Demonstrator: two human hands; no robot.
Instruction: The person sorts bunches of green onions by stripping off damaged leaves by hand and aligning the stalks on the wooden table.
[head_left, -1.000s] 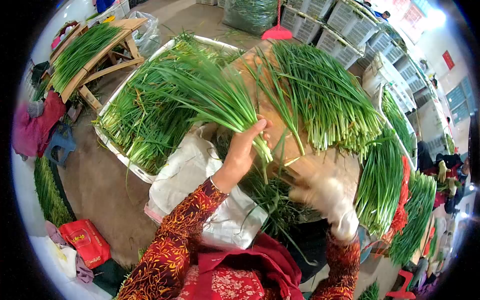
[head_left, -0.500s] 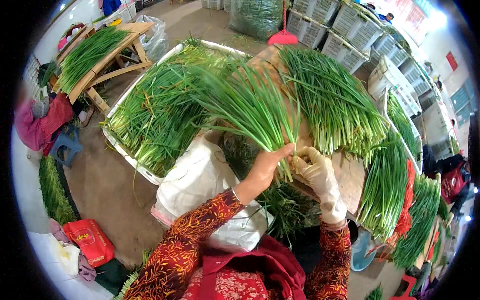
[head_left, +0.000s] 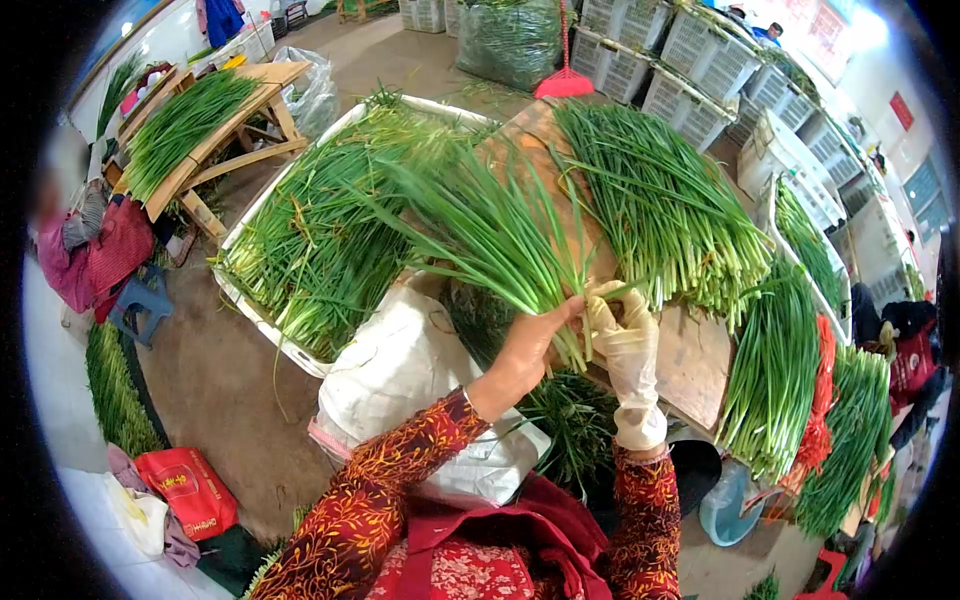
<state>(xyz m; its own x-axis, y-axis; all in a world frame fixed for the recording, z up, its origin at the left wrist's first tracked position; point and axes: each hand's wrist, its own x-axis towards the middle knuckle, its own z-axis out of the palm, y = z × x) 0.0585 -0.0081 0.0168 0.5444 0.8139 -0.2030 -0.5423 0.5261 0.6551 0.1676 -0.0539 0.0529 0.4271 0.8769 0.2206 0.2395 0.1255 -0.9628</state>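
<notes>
My bare left hand (head_left: 537,345) is closed around the lower stems of a bunch of garlic chives (head_left: 490,235), whose leaves fan up and to the left. Close beside the stem ends is my right hand (head_left: 622,335), in a pale thin glove. Its fingers are pinched together, and a loose chive leaf (head_left: 625,289) sticks out at the fingertips. Under the bunch stands a wooden board (head_left: 690,370), with a thick row of chives (head_left: 665,200) lying on its right side. To the left, a white crate (head_left: 262,325) is heaped with more chives.
A white sack (head_left: 400,370) lies below my left forearm. Tied-looking red strands (head_left: 818,400) hang between chive piles at right. A blue basin (head_left: 728,505) sits on the floor. Another person (head_left: 100,235) sits at a wooden bench (head_left: 215,140). Stacked crates (head_left: 710,55) stand behind.
My right hand has turned more upright beside the stems, and a leaf now shows at its fingertips. My left hand keeps the bunch almost in place. The seated person has raised an arm holding chives.
</notes>
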